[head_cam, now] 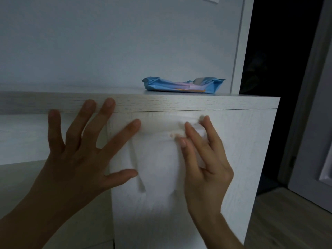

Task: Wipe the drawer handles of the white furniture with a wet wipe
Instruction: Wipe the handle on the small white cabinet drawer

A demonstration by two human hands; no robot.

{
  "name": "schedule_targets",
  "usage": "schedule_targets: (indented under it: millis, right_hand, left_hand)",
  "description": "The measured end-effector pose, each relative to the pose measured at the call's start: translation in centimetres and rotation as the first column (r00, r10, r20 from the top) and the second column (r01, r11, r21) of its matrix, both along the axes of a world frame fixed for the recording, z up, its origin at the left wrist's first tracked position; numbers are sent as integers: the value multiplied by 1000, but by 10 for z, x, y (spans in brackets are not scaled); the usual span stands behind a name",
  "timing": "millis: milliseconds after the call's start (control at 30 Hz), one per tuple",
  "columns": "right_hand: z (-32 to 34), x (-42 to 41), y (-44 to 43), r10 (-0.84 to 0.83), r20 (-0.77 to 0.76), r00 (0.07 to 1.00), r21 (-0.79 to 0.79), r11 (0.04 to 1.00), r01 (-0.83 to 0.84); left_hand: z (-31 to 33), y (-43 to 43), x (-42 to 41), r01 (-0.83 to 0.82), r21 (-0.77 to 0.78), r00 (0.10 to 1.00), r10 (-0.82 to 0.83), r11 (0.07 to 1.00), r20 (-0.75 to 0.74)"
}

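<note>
Slippage is our worry: our right hand (203, 159) pinches the wet wipe (158, 168) at the drawer front's (242, 150) 12 o'clock edge, left hand (75, 159) spread at 9 o'clock; the loosely hanging wipe could slide free.

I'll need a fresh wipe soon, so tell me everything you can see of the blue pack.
The pack is a flat, soft blue pouch, plastic by its look, with crimped ends. Its side shows a pale pink and lilac panel with a trace of orange. A greyish flap near its right end seems lifted, so it may be open. It lies flat on top of the furniture, toward its back right corner. Neither the left hand nor the right hand touches it.
</note>
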State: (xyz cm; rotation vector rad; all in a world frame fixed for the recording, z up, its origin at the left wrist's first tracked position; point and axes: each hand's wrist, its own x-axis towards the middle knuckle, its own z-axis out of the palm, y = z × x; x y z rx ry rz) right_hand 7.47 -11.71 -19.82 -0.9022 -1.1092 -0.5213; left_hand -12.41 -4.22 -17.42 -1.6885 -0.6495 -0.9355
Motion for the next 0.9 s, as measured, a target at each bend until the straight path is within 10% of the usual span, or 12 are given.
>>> schedule_targets:
  millis: [267,433,633,900]
  right_hand:
    - [17,-3,-28,227,-430,874,-129,942,-308]
    - [24,0,-20,-61,25,998,-198,978,64]
    - [18,7,2,-236,515,824,83,971,226]
    - [8,15,5,-251,628,736,56,958,280]
  left_hand:
    - [0,1,0,11,-10,1000,-11,1000,-1]
    - [1,-2,1,37,-14,999,-37,999,7]
    - [0,1,1,55,14,998,-55,998,14]
    - [-1,-1,1,71,32,997,-72,997,13]
